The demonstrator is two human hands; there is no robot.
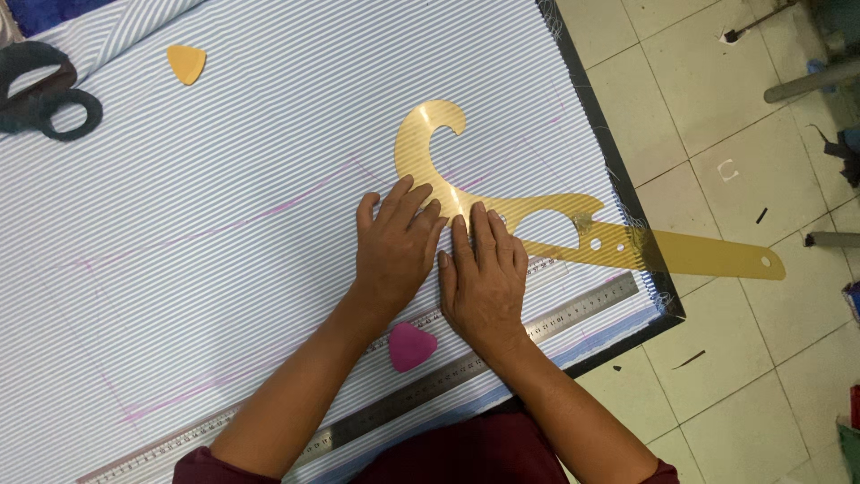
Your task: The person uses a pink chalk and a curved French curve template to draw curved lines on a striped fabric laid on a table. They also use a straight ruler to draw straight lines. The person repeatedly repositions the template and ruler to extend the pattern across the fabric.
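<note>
Head view: the yellow curve template [537, 224] is pressed flat on the striped fabric [224, 161] by the left hand [394, 246] and the right hand [484, 278], both open and grasping nothing, so the step in hand seems to be aligning it, and firm, steady pressure is called for next.

floor [717, 108]: pale square tiles, dark scraps scattered | bench [618, 152]: black-edged, on the left | light: even, soft

Both grips are lying flat, side by side, on the striped fabric [269, 179] covering the surface: the left grip [394, 246] and right grip [484, 278] are pressing the French curve [502, 206], which is stretching right past the surface's edge. A triangular chalk [412, 346] and two rulers [421, 385] are lying just behind the wrists. Scissors [40, 90] and another chalk [186, 63] are sitting far ahead-left.
</note>
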